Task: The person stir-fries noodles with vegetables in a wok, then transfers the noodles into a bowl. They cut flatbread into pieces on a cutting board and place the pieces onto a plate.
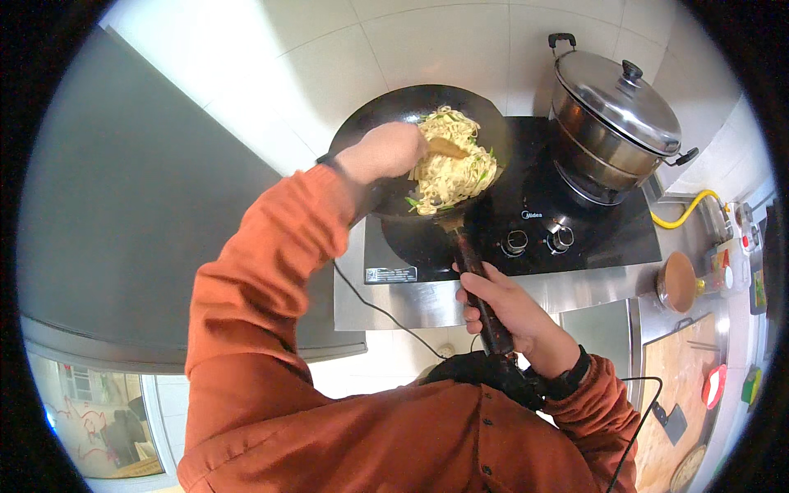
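Observation:
My left hand [388,148] is closed on a wooden spatula [447,148], whose blade lies against the noodles; its handle is mostly hidden by the hand. The noodles [453,179], pale and flat with green strips among them, are in a black wok [382,108]. With my right hand [499,299] I grip the wok's long dark handle [468,252], which points towards my body. The wok is over the left part of a black glass Midea cooktop [524,179]; whether it touches the hob cannot be told.
A lidded steel pot [601,129] stands on the cooktop's right side. Further right are a yellow hose [687,215], a brown bowl [678,281] and a wooden board [666,370] with a cleaver [672,422]. A large grey panel [142,185] borders the left; a tiled wall rises behind.

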`<state>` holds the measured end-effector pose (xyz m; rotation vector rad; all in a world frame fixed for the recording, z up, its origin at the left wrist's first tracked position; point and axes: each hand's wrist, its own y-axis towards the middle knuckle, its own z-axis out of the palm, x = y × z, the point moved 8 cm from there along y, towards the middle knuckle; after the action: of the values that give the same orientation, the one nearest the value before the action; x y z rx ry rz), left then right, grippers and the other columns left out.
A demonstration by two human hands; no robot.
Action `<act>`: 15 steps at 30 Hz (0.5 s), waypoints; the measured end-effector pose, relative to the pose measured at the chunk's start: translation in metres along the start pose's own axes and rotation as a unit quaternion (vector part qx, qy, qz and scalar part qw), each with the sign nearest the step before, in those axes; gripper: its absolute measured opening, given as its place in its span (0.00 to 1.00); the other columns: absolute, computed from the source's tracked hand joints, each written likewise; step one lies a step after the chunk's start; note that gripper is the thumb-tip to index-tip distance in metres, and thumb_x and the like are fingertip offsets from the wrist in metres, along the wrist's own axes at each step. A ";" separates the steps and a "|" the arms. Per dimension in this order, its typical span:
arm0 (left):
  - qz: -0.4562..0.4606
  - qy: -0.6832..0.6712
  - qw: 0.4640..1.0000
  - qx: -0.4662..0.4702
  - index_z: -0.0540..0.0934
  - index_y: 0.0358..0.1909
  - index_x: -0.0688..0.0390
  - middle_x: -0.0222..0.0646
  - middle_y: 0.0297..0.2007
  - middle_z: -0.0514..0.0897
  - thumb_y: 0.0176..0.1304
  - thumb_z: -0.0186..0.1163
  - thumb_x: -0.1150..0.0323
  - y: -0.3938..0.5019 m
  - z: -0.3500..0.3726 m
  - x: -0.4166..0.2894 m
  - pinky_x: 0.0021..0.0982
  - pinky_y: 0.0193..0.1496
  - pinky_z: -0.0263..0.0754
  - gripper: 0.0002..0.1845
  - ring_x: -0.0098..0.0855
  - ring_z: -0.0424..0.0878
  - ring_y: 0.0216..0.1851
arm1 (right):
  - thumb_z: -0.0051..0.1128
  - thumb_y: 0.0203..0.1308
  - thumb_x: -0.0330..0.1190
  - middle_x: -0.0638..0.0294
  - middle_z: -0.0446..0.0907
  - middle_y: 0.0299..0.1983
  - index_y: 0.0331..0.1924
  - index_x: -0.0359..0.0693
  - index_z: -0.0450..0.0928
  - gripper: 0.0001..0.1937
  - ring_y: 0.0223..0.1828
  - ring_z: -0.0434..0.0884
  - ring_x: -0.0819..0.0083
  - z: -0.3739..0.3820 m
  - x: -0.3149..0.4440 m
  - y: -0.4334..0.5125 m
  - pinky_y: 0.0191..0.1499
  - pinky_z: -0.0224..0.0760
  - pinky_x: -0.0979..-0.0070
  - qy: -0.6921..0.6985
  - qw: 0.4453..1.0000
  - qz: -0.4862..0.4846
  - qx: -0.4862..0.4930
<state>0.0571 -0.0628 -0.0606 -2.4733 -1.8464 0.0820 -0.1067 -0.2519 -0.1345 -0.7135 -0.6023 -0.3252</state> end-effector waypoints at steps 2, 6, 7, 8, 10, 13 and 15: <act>0.037 0.025 0.998 0.044 0.81 0.37 0.60 0.49 0.30 0.81 0.60 0.53 0.65 -0.029 -0.018 -0.013 0.42 0.37 0.73 0.11 0.50 0.79 0.33 | 0.51 0.64 0.35 0.65 0.68 0.32 0.53 0.43 0.63 0.16 0.24 0.68 0.80 0.000 0.000 0.000 0.22 0.64 0.83 -0.005 1.000 -0.004 0.001; -0.136 0.046 0.984 0.102 0.82 0.39 0.63 0.49 0.30 0.82 0.63 0.53 0.65 -0.097 -0.074 0.017 0.36 0.38 0.73 0.13 0.42 0.81 0.31 | 0.51 0.64 0.36 0.65 0.68 0.32 0.51 0.44 0.63 0.15 0.25 0.68 0.81 0.000 0.000 0.002 0.23 0.65 0.83 0.002 1.000 -0.005 0.015; -0.079 -0.017 0.989 0.126 0.81 0.40 0.63 0.49 0.30 0.82 0.63 0.53 0.65 -0.101 -0.067 0.001 0.36 0.38 0.73 0.13 0.42 0.81 0.31 | 0.51 0.63 0.36 0.65 0.67 0.32 0.51 0.44 0.63 0.15 0.25 0.68 0.81 0.001 0.000 0.003 0.23 0.65 0.83 0.008 1.000 -0.004 0.022; -0.065 -0.046 0.985 0.152 0.81 0.41 0.63 0.50 0.31 0.82 0.63 0.53 0.65 -0.104 -0.058 -0.006 0.36 0.39 0.73 0.13 0.41 0.81 0.32 | 0.51 0.63 0.36 0.65 0.67 0.32 0.51 0.44 0.63 0.15 0.25 0.68 0.81 0.001 -0.001 0.004 0.23 0.66 0.82 0.014 1.000 -0.002 0.020; -0.086 -0.080 0.972 0.205 0.80 0.43 0.63 0.50 0.33 0.82 0.62 0.52 0.66 -0.100 -0.023 -0.011 0.36 0.41 0.73 0.14 0.41 0.81 0.34 | 0.50 0.64 0.36 0.65 0.67 0.32 0.50 0.44 0.63 0.14 0.25 0.68 0.80 0.004 0.000 0.005 0.24 0.66 0.82 0.005 1.000 -0.010 0.028; -0.066 -0.058 0.994 0.071 0.81 0.40 0.61 0.51 0.31 0.81 0.63 0.52 0.64 -0.061 0.001 0.004 0.37 0.40 0.73 0.13 0.42 0.80 0.32 | 0.50 0.64 0.35 0.64 0.66 0.32 0.48 0.43 0.62 0.13 0.25 0.68 0.80 0.008 -0.005 0.007 0.24 0.66 0.81 0.018 1.000 -0.005 0.024; -0.037 -0.057 0.998 -0.013 0.82 0.40 0.59 0.48 0.31 0.82 0.63 0.51 0.63 -0.038 -0.007 0.035 0.38 0.41 0.74 0.13 0.42 0.80 0.32 | 0.49 0.64 0.35 0.64 0.67 0.32 0.45 0.42 0.61 0.12 0.25 0.69 0.79 0.010 -0.004 0.007 0.24 0.68 0.80 0.019 0.999 -0.010 0.030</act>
<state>0.0308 -0.0186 -0.0510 -2.4637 -1.9929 0.2001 -0.1105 -0.2395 -0.1352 -0.6436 -0.5815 -0.3377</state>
